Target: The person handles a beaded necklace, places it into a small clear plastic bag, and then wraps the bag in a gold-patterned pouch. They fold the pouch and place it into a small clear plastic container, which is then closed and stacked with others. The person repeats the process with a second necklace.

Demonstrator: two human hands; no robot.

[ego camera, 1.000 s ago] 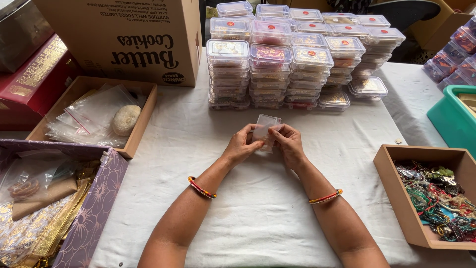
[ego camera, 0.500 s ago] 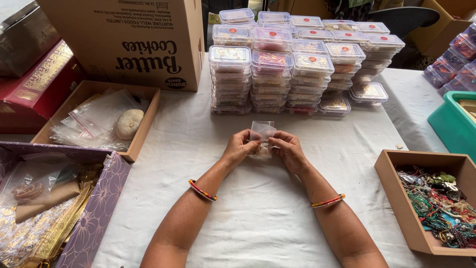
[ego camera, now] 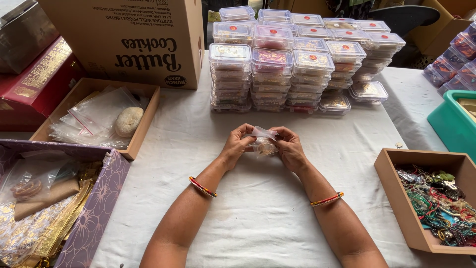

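Observation:
Over the middle of the white tablecloth, my left hand and my right hand pinch a small clear plastic pouch between them. Its top is folded flat over toward me, and a small brownish-gold item shows through the plastic. Each wrist wears a red and gold bangle. Behind my hands stand stacks of clear lidded boxes with small trinkets inside.
A shallow brown tray at left holds clear zip bags and a pale round stone. A wooden box of tangled beaded threads sits at right. A big cardboard carton, a purple patterned box and a teal bin ring the table.
The pouch stood upright between my fingers; now its top has been bent down and lies flat. Both hands stayed in place, turning slightly inward.

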